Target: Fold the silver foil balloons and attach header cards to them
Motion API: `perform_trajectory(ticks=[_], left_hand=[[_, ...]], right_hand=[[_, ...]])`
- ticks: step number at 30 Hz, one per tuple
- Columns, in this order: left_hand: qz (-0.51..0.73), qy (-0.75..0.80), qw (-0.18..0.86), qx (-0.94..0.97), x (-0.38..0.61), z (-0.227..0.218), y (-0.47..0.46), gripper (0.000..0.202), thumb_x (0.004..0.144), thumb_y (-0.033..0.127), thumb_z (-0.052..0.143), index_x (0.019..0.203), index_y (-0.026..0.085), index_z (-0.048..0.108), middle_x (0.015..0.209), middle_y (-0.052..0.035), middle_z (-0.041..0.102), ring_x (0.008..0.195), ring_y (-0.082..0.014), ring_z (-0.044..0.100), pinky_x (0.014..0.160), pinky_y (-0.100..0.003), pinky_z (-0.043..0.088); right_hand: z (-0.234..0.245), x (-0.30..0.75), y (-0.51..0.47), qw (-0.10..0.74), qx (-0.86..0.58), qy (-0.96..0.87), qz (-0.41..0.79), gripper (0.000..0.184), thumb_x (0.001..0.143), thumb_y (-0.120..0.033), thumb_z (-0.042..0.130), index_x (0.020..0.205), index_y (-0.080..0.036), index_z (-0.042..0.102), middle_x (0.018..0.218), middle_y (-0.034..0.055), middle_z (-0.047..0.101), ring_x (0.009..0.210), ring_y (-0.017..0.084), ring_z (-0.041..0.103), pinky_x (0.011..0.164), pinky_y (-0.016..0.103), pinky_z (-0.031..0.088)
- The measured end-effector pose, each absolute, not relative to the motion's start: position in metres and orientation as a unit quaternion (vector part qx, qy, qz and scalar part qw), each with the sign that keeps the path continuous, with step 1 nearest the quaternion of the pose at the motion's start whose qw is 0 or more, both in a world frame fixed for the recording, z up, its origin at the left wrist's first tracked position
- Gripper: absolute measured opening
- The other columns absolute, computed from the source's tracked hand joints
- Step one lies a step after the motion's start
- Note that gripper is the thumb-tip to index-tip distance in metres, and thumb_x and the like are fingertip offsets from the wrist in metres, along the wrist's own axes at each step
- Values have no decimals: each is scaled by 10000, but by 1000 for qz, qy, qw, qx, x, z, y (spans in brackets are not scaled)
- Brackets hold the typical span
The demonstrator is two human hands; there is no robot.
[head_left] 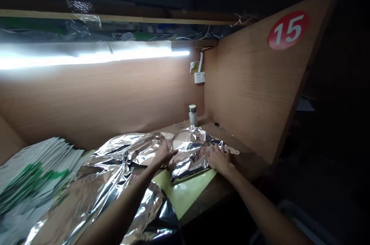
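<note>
A large crumpled sheet of shiny silver foil [98,175] spreads over the table and hangs toward me. Part of it covers a flat, block-like shape [187,160]; what lies inside is hidden. My left hand [164,155] is at the left side of this shape, thumb and forefinger apart against the foil. On its right side rests my right hand [219,159], fingers spread and slightly bent on the foil. Just past the right fingers, a pale flat handle with a hole [234,151] sticks out; its other end is hidden. Beneath lies a yellowish sheet [187,195].
A lidded bottle [193,115] stands in the back corner. Stacked white and green packets [40,175] lie at left. A wooden side panel marked 15 [254,75] bounds the right. A wall socket [199,77] and a lit tube lamp [115,55] are at the back.
</note>
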State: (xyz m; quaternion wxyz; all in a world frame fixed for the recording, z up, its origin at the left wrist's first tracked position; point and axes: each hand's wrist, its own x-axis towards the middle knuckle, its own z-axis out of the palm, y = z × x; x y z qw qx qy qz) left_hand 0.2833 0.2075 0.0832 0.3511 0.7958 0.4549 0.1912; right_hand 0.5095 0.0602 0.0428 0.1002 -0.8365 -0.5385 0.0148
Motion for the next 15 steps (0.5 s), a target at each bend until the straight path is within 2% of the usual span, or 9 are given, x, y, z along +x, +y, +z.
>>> perform_trajectory(ticks=[2,4,6,8,11,15], left_hand=[[212,412,270,844,294,78,193,758,950,482,598,1581,200,289,1657,-184,290,1535,-367,239,1199,-530,276],[169,357,171,903,307,67,178,723,993,549,470,1621,272,241,1728,-93,111,1580,-363,46,1246,-573,120],[81,320,92,939,318,52,166,727,992,631,378,1628,304,246,1732,-63,90,1571,-414,5,1223,-660,61],[15,315,77,946,324,35,160,761,977,688,331,1635,321,226,1729,-62,98,1556,-463,10,1187,-728,51],[5,319,85,944,323,17,160,799,955,734,314,1637,329,211,1726,-67,103,1548,-482,10,1176,-745,37],[32,317,74,945,319,8,163,809,942,753,324,1634,347,218,1726,-56,106,1552,-470,1,1182,-742,17]], right_hand=[[41,507,64,129,-824,-550,-46,718,1034,-580,245,1578,-130,379,1676,220,225,1519,453,204,1180,686,52],[45,507,73,144,-784,-599,-79,684,1042,-572,243,1615,-205,315,1711,138,163,1553,377,143,1225,598,5],[49,511,85,128,-760,-635,-54,664,1049,-561,237,1637,-251,252,1723,92,127,1570,338,94,1238,560,-10],[51,521,98,100,-764,-638,-6,666,1051,-561,239,1645,-263,212,1724,84,127,1574,336,80,1236,573,11],[50,539,113,66,-775,-627,47,665,1038,-575,297,1629,-269,268,1701,98,226,1551,357,187,1214,611,129],[60,551,117,57,-778,-623,54,652,1045,-547,271,1588,-197,360,1662,193,285,1495,416,302,1147,691,211]])
